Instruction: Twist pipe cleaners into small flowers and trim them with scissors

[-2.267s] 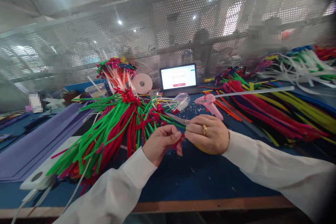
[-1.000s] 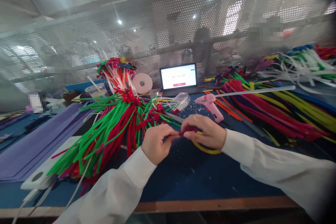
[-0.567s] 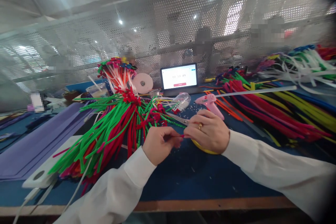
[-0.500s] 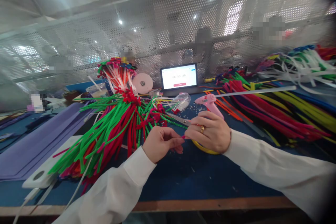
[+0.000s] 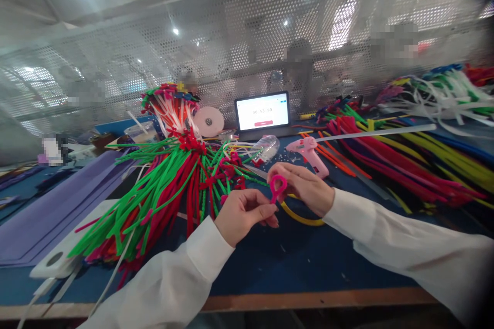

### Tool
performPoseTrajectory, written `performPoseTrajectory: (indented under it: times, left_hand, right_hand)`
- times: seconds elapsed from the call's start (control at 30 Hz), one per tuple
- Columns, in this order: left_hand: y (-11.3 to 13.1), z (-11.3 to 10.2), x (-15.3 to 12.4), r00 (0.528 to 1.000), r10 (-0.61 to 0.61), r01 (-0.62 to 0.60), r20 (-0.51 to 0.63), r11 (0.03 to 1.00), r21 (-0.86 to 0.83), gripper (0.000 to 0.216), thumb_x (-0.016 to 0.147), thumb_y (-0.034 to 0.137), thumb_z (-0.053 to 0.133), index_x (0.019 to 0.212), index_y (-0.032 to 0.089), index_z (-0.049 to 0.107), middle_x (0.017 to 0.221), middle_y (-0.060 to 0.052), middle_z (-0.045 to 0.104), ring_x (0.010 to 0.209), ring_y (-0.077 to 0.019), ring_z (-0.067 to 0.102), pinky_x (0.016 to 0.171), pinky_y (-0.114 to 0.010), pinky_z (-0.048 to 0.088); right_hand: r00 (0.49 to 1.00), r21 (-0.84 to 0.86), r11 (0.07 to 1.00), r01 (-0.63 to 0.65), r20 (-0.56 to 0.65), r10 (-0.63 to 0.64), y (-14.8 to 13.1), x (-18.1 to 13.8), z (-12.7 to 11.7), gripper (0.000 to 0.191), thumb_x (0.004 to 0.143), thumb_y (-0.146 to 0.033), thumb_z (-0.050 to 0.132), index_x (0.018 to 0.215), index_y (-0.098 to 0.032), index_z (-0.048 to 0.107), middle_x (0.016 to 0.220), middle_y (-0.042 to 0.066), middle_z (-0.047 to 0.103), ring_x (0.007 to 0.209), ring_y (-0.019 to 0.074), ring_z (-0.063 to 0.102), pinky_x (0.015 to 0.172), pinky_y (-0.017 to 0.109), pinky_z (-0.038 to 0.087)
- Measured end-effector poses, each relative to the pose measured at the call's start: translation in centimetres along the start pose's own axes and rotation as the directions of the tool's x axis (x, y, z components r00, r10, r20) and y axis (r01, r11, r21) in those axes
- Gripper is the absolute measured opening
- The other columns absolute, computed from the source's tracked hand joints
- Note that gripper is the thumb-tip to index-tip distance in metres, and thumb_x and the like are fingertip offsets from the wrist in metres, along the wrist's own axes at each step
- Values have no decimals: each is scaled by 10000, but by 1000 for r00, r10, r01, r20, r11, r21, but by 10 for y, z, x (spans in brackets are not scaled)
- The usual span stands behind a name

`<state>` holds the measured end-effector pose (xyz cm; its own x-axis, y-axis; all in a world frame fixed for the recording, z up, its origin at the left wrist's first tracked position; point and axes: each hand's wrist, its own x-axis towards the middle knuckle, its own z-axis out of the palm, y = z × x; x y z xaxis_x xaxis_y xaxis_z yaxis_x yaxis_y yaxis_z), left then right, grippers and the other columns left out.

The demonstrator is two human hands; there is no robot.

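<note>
A bright pink pipe cleaner [image 5: 275, 197] is bent into a small ring with a short twisted stem. My left hand [image 5: 241, 214] pinches the lower end of that stem between thumb and fingertips. Closed around the ring's upper and right side, my right hand [image 5: 306, 187] holds it from behind, with some fingertips hidden. Beneath my right hand lie scissors [image 5: 304, 221] with yellow handles, their blades pointing to the upper left. A pink glue gun [image 5: 309, 151] rests just beyond the right hand.
Green and red pipe cleaner stems [image 5: 162, 190] are heaped on the left, by purple sheets [image 5: 57, 211] and a white power strip [image 5: 54, 266]. A tablet [image 5: 262, 111] showing a timer stands at the back. More pipe cleaners [image 5: 389, 164] lie on the right.
My right hand has turned and lifted slightly, so the pink ring now shows between my hands. The left hand keeps its pinch and has shifted slightly right.
</note>
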<state>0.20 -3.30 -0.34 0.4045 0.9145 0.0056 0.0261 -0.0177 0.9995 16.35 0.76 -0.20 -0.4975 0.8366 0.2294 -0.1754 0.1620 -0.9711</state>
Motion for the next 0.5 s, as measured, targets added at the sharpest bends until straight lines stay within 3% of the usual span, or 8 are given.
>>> performPoseTrajectory:
  times: [0.1, 0.23, 0.37, 0.5]
  left_hand:
    - [-1, 0, 0, 998, 20, -20, -51, 1000, 2, 210, 666, 308, 605, 623, 114, 538, 548, -25, 616, 529, -118, 581, 511, -208, 398]
    - [-4, 0, 1, 1000, 20, -20, -17, 1000, -1, 211, 660, 310, 611, 647, 109, 550, 560, -32, 620, 536, -115, 577, 522, -209, 403]
    - [-6, 1, 2, 999, 33, -34, -13, 999, -18, 211, 663, 309, 610, 651, 111, 539, 555, -28, 612, 533, -113, 575, 515, -204, 396]
    - [-7, 1, 2, 999, 33, -33, -6, 999, -2, 217, 648, 313, 621, 650, 113, 536, 569, -32, 610, 546, -117, 572, 537, -216, 415]
  right_hand:
    - [1000, 61, 998, 5, 11, -6, 0, -3, 2, 388, 837, -451, 291, 770, -131, 499, 620, 14, 509, 505, 80, 482, 492, 209, 396]
    - [997, 33, 999, 29, 66, -31, 0, -3, 4, 255, 790, -365, 465, 677, -136, 472, 589, -11, 502, 478, 63, 472, 472, 186, 368]
    - [997, 54, 998, 40, 59, -43, -4, -4, 6, 334, 834, -407, 350, 701, -133, 486, 606, -1, 499, 495, 73, 486, 492, 205, 383]
    - [995, -37, 998, 56, 84, -53, -6, -3, 5, 266, 794, -363, 458, 668, -130, 485, 607, -15, 494, 436, 44, 438, 430, 184, 321]
